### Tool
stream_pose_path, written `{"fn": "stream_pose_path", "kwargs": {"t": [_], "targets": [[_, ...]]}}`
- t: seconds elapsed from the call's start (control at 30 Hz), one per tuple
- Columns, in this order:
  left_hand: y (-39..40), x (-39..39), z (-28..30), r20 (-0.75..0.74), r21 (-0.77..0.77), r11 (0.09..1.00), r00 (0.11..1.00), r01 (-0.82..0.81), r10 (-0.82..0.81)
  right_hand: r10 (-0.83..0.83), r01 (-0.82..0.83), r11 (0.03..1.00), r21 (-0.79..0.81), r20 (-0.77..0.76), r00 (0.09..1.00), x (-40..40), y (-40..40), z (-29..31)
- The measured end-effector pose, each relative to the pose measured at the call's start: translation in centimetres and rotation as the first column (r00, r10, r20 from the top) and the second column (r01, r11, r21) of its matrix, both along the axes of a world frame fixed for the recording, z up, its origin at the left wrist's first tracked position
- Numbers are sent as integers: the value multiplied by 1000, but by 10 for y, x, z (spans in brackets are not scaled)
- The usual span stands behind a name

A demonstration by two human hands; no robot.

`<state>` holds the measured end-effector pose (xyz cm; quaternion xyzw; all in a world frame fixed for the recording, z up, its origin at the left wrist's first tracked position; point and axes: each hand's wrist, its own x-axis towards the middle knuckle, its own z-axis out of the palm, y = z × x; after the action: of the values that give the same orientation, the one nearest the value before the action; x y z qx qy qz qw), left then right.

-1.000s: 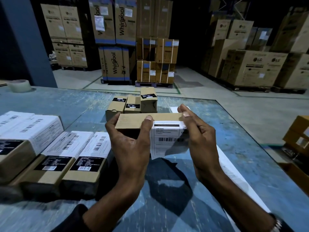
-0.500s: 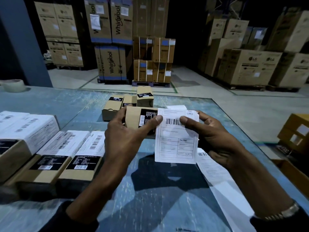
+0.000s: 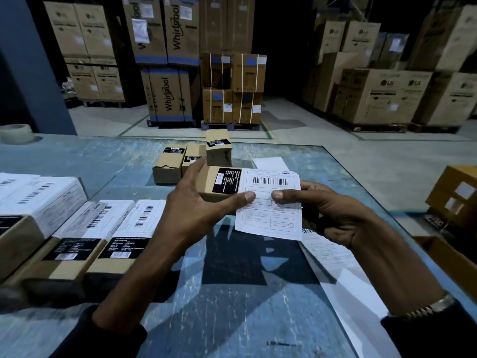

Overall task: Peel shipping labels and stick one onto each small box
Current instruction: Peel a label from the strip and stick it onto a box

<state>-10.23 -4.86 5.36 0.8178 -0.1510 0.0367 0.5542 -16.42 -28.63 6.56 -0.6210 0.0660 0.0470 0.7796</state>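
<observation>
Right then, the small box was held off the table in the left hand, fingers curled round its far side & thumb pressed onto the shipping label. The right hand pinched the label's right part, thumb on the front, fingers behind. The label's top w/ the barcode lay over the box's right half; its lower part hung free below the box edge, not stuck to anything visible.

Risks, as judged:
- The label sat partly beside the box's black printed sticker; if smoothed down crooked it could cover that sticker or go on skewed.
- The free lower flap looked likely to crease or fold onto itself if wrapped round w/o tension from the right hand.
- Both thumbs pressed near the label's middle, so air or a wrinkle could get trapped btwn them.
- The box was mid-air, w/ no surface behind it; hard pressing could twist it in the grip.

Labelled boxes lay in a row at the left. Unlabelled boxes waited beyond the hands, and the label sheets lay on the table under the right wrist.
</observation>
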Motion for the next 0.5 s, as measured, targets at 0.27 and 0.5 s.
{"fn": "stream_pose_path", "kwargs": {"t": [0.27,0.5], "targets": [[0,5,-9,-54,-169,982,994,80,-91,-16,16,999,-28,-1,1000,-2,3,0],[-3,3,-10,-37,-170,985,999,25,-32,6,-5,999,-43,24,1000,-3,10,-3]]}}
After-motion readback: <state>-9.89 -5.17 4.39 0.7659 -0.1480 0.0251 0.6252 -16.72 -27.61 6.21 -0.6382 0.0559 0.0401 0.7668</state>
